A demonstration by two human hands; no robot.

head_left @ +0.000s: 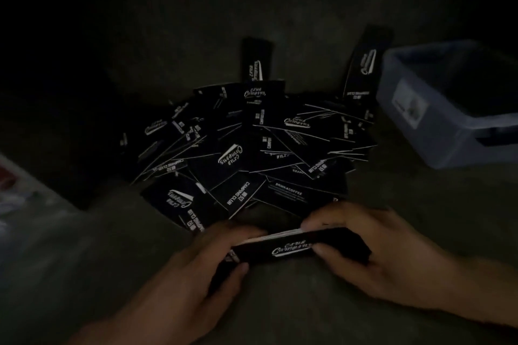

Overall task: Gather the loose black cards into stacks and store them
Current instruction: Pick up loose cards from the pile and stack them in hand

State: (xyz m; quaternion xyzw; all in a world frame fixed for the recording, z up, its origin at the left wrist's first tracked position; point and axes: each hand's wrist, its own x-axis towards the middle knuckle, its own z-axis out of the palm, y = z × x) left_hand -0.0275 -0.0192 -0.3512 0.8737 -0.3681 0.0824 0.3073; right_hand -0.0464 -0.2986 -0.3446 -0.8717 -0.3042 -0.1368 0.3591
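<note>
Dozens of loose black cards (252,148) lie heaped in the middle of a dim surface, and many show white lettering. At 2 o'clock from the heap, just beside it, sits a blue bin (443,145). At 6 o'clock both hands hold one stack (297,246) of cards, its printed face tilted toward the camera. The left hand (196,269) curls round the stack's left end. The right hand (392,255) wraps its right end, thumb in front. A single card (256,60) pokes out beyond the heap at 12 o'clock, and a second card (364,64) at 1 o'clock.
</note>
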